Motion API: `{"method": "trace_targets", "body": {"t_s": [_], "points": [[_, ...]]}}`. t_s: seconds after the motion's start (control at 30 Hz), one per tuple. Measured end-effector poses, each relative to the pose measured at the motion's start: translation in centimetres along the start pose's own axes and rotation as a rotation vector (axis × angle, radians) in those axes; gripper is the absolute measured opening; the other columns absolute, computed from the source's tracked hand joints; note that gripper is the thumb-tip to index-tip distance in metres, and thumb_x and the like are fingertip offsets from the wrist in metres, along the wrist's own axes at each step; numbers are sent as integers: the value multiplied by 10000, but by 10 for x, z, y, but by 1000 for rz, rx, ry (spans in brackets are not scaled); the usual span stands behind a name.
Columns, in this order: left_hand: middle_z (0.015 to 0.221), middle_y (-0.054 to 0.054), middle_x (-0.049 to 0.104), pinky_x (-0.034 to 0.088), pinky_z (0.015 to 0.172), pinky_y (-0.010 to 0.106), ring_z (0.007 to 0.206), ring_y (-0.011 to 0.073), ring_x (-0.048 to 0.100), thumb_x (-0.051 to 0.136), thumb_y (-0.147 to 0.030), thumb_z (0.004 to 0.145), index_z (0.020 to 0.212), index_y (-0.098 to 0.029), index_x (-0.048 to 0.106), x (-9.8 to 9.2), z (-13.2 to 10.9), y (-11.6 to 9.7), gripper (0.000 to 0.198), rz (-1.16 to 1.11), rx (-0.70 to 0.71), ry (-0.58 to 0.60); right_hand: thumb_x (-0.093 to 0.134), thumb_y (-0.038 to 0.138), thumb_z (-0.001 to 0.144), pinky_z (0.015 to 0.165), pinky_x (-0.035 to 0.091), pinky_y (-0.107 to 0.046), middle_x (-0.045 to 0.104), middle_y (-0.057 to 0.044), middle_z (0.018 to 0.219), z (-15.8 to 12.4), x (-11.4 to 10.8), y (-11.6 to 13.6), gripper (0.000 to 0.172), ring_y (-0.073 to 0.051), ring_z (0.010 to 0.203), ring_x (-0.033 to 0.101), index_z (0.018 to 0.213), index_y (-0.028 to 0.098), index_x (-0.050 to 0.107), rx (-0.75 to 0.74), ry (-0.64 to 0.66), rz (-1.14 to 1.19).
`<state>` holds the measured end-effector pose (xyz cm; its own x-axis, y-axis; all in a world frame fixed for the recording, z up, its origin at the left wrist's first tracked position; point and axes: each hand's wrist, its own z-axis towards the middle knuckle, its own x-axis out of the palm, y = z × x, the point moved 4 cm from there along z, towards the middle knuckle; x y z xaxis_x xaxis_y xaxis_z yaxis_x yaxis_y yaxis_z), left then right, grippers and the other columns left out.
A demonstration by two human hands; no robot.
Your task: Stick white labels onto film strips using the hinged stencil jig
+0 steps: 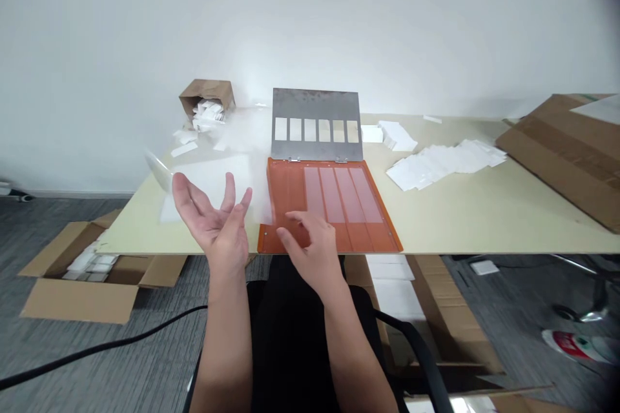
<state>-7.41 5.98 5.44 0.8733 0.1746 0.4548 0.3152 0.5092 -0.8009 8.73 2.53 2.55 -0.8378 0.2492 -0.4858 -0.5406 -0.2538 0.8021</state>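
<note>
My left hand is raised over the left part of the table, palm turned up and fingers partly spread. A clear plastic sheet bends out from its fingertips; the sheet's full outline is blurred and hard to follow. My right hand hovers at the front of an orange hinged tray, thumb and fingers apart with nothing between them. Pinkish translucent strips lie side by side in the tray's right slots. Behind, the grey metal lid stands raised, with a row of several pale cards on it.
White sheets lie at the left of the table. A small carton of white pieces sits behind them. To the right are spread white cards and a large carton. Open boxes stand on the floor, and a black cable crosses it.
</note>
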Motion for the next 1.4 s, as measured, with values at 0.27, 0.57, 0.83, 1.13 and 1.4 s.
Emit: {"method": "trace_targets", "body": {"t_s": [0.27, 0.57, 0.83, 1.13, 1.4], "points": [[1633, -212, -20, 503, 1057, 477, 1488, 306, 259, 705, -82, 758, 1324, -632, 396, 16, -23, 2, 847, -105, -17, -11, 651, 356, 850, 855, 477, -364, 731, -31, 1004, -6, 21, 28, 204, -198, 928, 635, 1005, 223, 661, 0, -30, 231], [1625, -214, 99, 462, 1107, 491, 1501, 260, 235, 591, -34, 782, 1339, -603, 415, 9, -24, 7, 815, -163, -92, -46, 634, 291, 843, 816, 517, -309, 750, -11, 936, -6, 29, 24, 82, -162, 870, 673, 858, 225, 679, 124, 4, 524], [1632, -206, 106, 460, 1106, 463, 1510, 250, 204, 565, 12, 766, 1338, -580, 434, 7, -24, 10, 834, -231, -114, -52, 623, 267, 842, 860, 532, -324, 753, -33, 961, -8, 27, 29, 79, -176, 918, 691, 858, 218, 683, 68, -60, 505], [1631, -204, 83, 462, 1099, 487, 1512, 267, 195, 591, 22, 740, 1316, -562, 455, 8, -20, 10, 831, -256, -113, -76, 528, 243, 880, 849, 476, -340, 741, -26, 922, -3, 23, 26, 113, -186, 896, 663, 826, 224, 626, -12, -144, 266], [1646, -176, -26, 515, 1044, 452, 1484, 262, 279, 577, -11, 704, 1354, -564, 374, -8, 2, 28, 877, -129, -114, -123, 495, 301, 881, 960, 313, -443, 740, -41, 990, 2, 15, -3, 163, -237, 972, 625, 863, 225, 639, 178, -131, -17]]}}
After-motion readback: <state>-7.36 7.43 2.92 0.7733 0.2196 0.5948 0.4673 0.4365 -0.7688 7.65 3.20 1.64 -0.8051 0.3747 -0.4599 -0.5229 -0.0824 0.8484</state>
